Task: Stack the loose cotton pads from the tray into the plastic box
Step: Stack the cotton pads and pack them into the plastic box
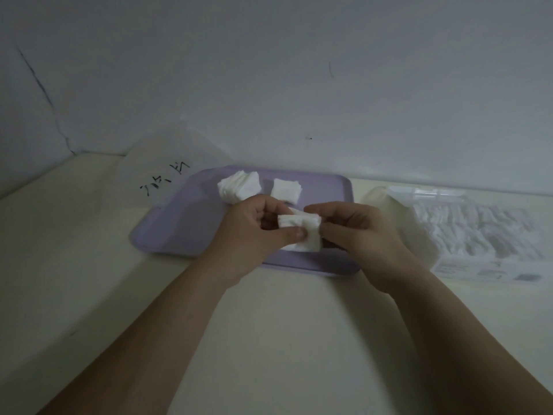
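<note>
- Both hands, left hand & right hand, pinch one small stack of cotton pads btw them, over the purple tray
- plastic box sits off to the right, so right hand's closer
- 2 more piles at tray's back, w/ far-left pile messier

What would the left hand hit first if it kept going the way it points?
Probably the right hand, just across the stack of cotton pads that it and the left hand both hold.
</note>
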`<state>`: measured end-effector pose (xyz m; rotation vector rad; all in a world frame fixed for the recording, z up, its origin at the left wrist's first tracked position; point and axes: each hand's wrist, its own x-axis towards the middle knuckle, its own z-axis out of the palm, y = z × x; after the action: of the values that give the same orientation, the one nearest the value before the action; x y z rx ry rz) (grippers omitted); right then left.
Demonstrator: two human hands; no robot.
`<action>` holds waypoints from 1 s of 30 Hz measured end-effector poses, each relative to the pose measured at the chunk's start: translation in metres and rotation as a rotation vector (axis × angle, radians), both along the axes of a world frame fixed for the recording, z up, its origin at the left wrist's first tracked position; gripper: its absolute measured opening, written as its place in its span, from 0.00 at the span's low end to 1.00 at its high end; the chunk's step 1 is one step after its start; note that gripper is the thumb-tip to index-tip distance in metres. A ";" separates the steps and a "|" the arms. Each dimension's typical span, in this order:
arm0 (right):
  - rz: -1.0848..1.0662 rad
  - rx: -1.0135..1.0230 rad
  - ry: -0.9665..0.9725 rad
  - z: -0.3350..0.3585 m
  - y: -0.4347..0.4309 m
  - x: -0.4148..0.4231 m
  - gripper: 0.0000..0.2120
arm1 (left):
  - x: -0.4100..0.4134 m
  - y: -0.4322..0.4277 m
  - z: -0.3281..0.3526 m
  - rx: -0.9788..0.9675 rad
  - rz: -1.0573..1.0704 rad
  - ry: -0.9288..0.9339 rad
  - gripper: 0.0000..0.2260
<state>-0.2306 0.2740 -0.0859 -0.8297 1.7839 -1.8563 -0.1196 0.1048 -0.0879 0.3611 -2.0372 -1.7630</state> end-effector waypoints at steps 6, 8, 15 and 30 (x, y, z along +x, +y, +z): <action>-0.016 0.192 0.325 -0.003 -0.001 0.000 0.16 | 0.000 -0.006 -0.001 -0.190 0.025 -0.121 0.16; -0.083 0.301 0.496 -0.006 -0.002 0.000 0.20 | 0.001 -0.005 -0.002 -0.254 -0.007 -0.145 0.12; -0.018 0.294 0.352 -0.007 -0.003 0.005 0.38 | 0.000 -0.004 -0.003 -0.303 -0.019 -0.142 0.09; -0.062 0.303 0.173 -0.001 -0.016 0.024 0.39 | -0.005 0.000 -0.007 -0.357 -0.098 -0.140 0.05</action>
<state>-0.2064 0.2577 -0.0871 -0.8461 2.1517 -1.5342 -0.1244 0.1053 -0.0947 0.2836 -2.4516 -1.4182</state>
